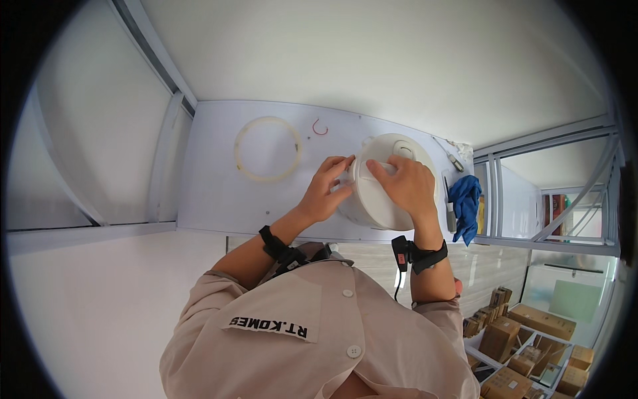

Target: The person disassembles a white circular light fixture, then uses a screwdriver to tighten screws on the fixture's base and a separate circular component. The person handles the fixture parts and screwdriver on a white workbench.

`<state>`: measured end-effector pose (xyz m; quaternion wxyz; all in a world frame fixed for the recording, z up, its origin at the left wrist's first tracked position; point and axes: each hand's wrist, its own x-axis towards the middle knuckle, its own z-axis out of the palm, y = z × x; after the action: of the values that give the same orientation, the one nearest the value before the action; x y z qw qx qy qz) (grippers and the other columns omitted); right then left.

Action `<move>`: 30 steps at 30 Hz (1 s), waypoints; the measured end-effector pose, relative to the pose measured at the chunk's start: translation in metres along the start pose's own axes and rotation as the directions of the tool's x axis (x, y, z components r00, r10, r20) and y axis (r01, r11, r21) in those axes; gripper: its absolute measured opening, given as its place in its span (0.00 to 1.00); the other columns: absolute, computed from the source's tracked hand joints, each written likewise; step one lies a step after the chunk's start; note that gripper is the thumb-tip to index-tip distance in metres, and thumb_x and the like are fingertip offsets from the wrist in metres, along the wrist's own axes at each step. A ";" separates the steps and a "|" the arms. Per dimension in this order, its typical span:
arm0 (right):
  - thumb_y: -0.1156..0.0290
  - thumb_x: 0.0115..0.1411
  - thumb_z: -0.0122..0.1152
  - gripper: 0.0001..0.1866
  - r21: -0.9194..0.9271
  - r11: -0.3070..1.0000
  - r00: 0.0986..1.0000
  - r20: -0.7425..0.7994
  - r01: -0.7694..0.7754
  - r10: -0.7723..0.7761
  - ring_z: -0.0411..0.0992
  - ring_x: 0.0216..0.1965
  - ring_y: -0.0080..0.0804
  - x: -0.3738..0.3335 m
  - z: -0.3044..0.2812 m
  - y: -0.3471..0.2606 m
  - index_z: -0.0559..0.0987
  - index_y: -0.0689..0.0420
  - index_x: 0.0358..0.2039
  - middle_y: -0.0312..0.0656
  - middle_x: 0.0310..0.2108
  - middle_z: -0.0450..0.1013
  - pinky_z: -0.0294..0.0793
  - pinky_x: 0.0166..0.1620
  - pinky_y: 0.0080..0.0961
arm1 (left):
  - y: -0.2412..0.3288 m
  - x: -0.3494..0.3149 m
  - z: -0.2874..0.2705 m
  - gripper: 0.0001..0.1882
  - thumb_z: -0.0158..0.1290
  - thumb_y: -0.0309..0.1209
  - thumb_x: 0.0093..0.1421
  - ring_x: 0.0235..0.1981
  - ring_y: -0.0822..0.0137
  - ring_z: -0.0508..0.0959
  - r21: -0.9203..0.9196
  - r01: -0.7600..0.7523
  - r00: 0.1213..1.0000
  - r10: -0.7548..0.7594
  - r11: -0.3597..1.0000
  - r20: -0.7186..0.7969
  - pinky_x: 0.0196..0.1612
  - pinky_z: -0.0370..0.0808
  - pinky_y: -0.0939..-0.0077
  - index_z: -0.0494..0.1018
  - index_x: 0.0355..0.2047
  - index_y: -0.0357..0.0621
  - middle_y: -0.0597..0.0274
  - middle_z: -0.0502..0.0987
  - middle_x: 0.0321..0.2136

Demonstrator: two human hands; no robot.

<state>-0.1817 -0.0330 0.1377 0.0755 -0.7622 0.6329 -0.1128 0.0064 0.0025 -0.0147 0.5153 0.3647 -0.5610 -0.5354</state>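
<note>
A white, round, lidded container (382, 196) stands at the right of the table, close to its front edge. On its top is a raised round fitting (403, 150). My left hand (327, 189) is at the container's left side, its thumb and fingers bent around a pale part at the rim. From above, my right hand (409, 185) lies across the lid, with the thumb to the left and the fingers curled over beside the fitting. What the right fingertips press on is partly hidden. Both wrists wear black straps.
Left on the white table (219, 173) lies a cream ring (239, 163), with a curved red wire (321, 132) beyond my left hand. At the right are a screwdriver (455, 161), a grey-handled tool (451, 218) and a crumpled blue cloth (466, 203). Cardboard boxes (500, 338) stand lower right.
</note>
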 end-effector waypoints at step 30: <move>0.32 0.58 0.66 0.34 0.046 0.988 0.989 0.023 -0.149 0.148 0.82 0.27 0.52 0.001 0.003 0.007 0.90 0.56 0.28 0.50 0.21 0.81 0.78 0.33 0.43 | 0.007 -0.004 0.007 0.82 0.81 0.53 0.40 0.75 0.40 0.62 0.468 -0.116 0.988 0.053 0.876 0.147 0.75 0.66 0.55 0.36 0.81 0.38 0.38 0.53 0.78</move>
<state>-0.1871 -0.0356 0.1334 0.1080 -0.7121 0.6842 -0.1146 0.0010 0.0092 -0.0080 0.3954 0.4195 -0.7229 -0.3808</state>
